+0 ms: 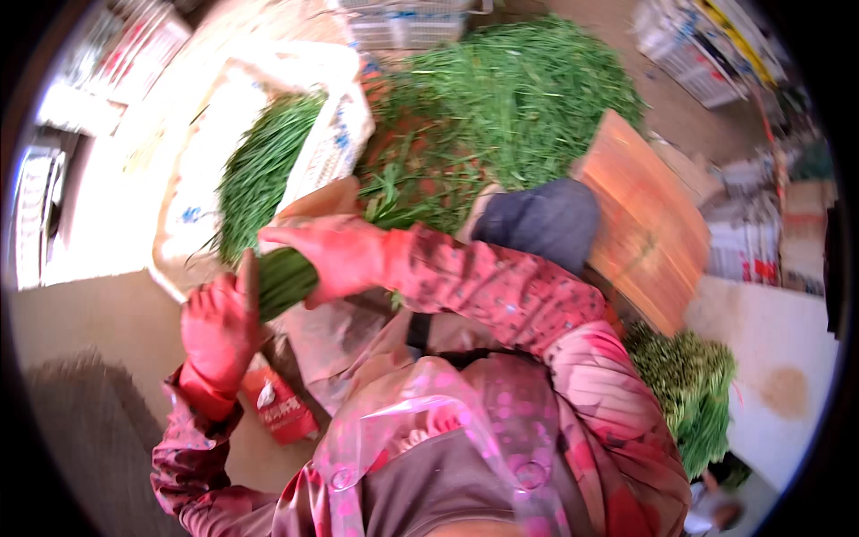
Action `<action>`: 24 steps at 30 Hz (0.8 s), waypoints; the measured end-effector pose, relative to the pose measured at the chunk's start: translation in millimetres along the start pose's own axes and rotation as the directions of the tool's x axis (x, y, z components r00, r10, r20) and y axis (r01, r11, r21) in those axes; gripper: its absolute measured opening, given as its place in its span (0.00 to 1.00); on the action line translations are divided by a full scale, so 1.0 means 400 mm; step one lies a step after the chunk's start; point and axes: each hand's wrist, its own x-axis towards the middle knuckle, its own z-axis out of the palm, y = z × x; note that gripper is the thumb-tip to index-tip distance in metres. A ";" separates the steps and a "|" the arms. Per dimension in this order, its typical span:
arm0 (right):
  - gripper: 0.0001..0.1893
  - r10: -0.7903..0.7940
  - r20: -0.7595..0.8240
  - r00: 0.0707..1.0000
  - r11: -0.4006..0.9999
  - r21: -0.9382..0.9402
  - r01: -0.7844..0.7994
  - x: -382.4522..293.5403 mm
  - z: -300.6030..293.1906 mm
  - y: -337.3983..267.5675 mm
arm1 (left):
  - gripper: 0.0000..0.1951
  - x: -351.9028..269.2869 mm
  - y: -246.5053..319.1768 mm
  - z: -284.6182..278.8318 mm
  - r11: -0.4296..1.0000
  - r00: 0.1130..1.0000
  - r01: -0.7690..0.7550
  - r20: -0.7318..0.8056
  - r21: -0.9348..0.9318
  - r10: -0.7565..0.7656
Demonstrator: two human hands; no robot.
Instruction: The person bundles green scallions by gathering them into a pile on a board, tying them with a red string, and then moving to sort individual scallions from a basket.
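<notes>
My left hand (225, 322), in a pink rubber glove, is upright at the left end of a small bundle of green leafy stalks (285, 282), fingers against it. From the other side my right hand (335, 258), gloved alike, wraps the bundle's right end. The bundle lies between both palms, above my lap. Just beyond it stands a white plastic crate (329, 144) with a lining, and long green stalks (268, 168) lie in it side by side.
A large heap of loose green stalks (530, 94) lies ahead on the floor. A wooden board (647, 221) leans at my right knee, with more stalks (691, 389) beside it. A red packet (278, 406) bearing writing lies at left. White baskets (409, 23) stand farther off.
</notes>
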 end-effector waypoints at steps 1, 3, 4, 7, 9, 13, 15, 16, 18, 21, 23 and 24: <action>0.53 -0.052 -0.082 0.995 0.998 -0.029 0.050 0.013 -0.023 -0.008 | 0.33 0.025 -0.002 -0.006 0.999 0.998 -0.014 -0.068 0.033 0.016; 0.50 -0.275 -0.267 0.924 0.952 -0.211 0.222 0.013 -0.083 0.028 | 0.35 0.087 -0.010 -0.025 0.998 0.983 -0.041 -0.177 0.044 0.048; 0.47 -0.195 -0.222 0.955 0.965 -0.215 0.147 -0.002 -0.135 0.002 | 0.35 0.119 -0.018 -0.047 0.999 0.982 -0.024 -0.188 0.048 0.033; 0.32 -0.009 -0.165 0.986 0.909 -0.411 -0.061 -0.025 -0.286 -0.082 | 0.33 0.214 -0.033 -0.137 0.995 0.932 -0.010 -0.361 0.098 0.045; 0.21 0.136 -0.240 0.961 0.739 -0.622 -0.260 -0.126 -0.410 -0.127 | 0.36 0.335 0.035 -0.174 0.994 0.813 -0.063 -0.573 0.094 0.106; 0.11 -0.158 -0.333 0.930 0.436 -0.868 -0.237 -0.323 -0.627 -0.150 | 0.44 0.476 0.195 -0.360 0.920 0.808 -0.212 -0.588 -0.331 -0.025; 0.10 -0.049 -0.487 0.872 0.330 -0.832 -0.446 -0.502 -0.679 -0.257 | 0.44 0.511 0.247 -0.380 0.813 0.617 -0.496 -0.783 -0.306 0.082; 0.10 -0.217 -0.465 0.858 0.212 -0.881 -0.424 -0.607 -0.701 -0.245 | 0.43 0.515 0.281 -0.387 0.769 0.648 -0.522 -0.757 -0.368 0.078; 0.14 -0.044 -0.633 0.773 0.093 -0.773 -0.628 -0.768 -0.721 -0.222 | 0.42 0.530 0.349 -0.341 0.750 0.629 -0.553 -0.772 -0.364 0.089; 0.20 0.239 -0.827 0.509 -0.039 -0.532 -0.846 -0.965 -0.691 -0.118 | 0.32 0.519 0.429 -0.203 0.687 0.882 -0.458 -0.384 -0.564 0.272; 0.24 0.438 -0.833 0.338 -0.057 -0.401 -0.914 -1.030 -0.648 -0.006 | 0.29 0.485 0.480 -0.137 0.658 0.877 -0.467 -0.215 -0.591 0.429; 0.25 0.463 -0.819 0.338 -0.019 -0.390 -0.920 -1.066 -0.615 0.051 | 0.29 0.467 0.514 -0.119 0.640 0.855 -0.485 -0.168 -0.596 0.491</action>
